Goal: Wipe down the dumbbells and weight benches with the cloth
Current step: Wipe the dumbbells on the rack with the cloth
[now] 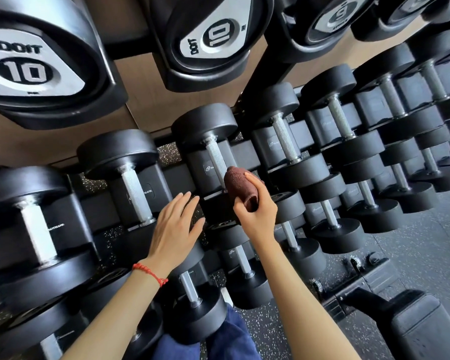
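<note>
My right hand grips a dark brown cloth, bunched up and pressed against the lower end of the knurled silver handle of a black dumbbell on the middle rack tier. My left hand, fingers straight, rests flat on the near black head of that dumbbell, just left of the cloth. A red string bracelet circles my left wrist. Part of the dumbbell's near head is hidden under both hands.
Rows of black dumbbells fill the rack left and right. Big dumbbell heads marked 10 hang on the top tier above. A black padded weight bench stands at the lower right on speckled rubber floor.
</note>
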Demonstrator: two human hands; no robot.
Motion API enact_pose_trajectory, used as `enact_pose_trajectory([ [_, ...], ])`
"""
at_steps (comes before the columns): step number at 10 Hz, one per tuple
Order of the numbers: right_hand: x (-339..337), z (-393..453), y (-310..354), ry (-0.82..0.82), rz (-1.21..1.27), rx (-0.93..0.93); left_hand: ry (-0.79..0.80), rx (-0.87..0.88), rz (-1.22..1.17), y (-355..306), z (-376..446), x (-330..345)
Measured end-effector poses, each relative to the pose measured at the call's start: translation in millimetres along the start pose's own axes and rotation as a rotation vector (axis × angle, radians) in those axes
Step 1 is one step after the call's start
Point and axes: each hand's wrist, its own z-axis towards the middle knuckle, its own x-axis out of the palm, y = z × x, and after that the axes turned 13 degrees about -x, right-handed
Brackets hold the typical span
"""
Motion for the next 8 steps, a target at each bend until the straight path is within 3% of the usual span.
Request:
enact_pose_trajectory([
  [1, 3.5, 8.9, -2.0, -0.056, 0.024, 0.038, 0.009, 0.000, -0.005, -0.5, 0.6, 2.2],
  [6, 1.7, 6.3, -13.6, 0.036, -0.038, 0.042, 0.053, 0.026, -0.019, -5.8, 3.6, 7.5],
  [8, 5.3, 3.2, -4.9, -0.041, -0.029, 0.050, 0.064, 0.049, -0.026, -4.5, -2.5, 7.4],
])
